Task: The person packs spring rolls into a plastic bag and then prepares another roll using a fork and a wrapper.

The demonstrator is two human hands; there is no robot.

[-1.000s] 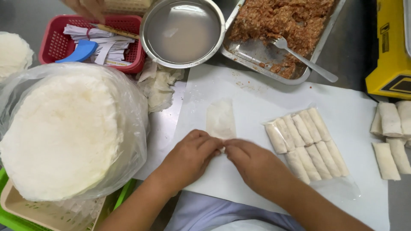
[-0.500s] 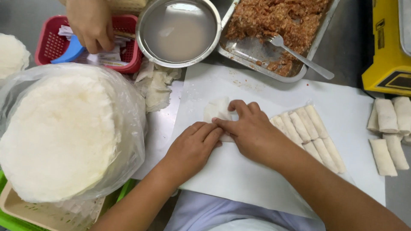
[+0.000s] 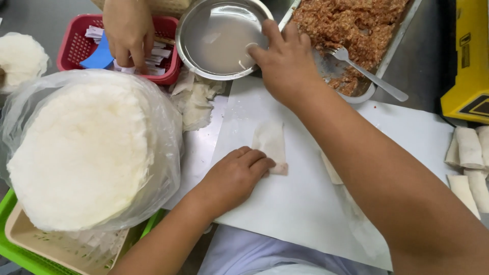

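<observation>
My left hand [image 3: 235,175] rests on the white board [image 3: 285,209], fingertips pressing the lower end of a half-rolled spring roll wrapper [image 3: 271,146]. My right hand [image 3: 285,61] reaches up to the round metal bowl [image 3: 220,38] of cloudy liquid, with its fingertips dipped over the rim. My right forearm crosses the board and hides most of the finished rolls lying there. Beside the bowl stands a metal tray of minced filling [image 3: 356,28] with a fork [image 3: 369,74] in it.
A big stack of round wrappers in a clear plastic bag [image 3: 81,153] sits at left over a green basket [image 3: 20,239]. Another person's hand [image 3: 127,30] reaches into a red basket [image 3: 74,48]. Finished rolls [image 3: 468,158] lie at right below a yellow box [image 3: 466,66].
My right hand left the wrapper and moved up to the bowl of liquid. My left hand stayed on the roll's end. The other person's hand shifted right over the red basket.
</observation>
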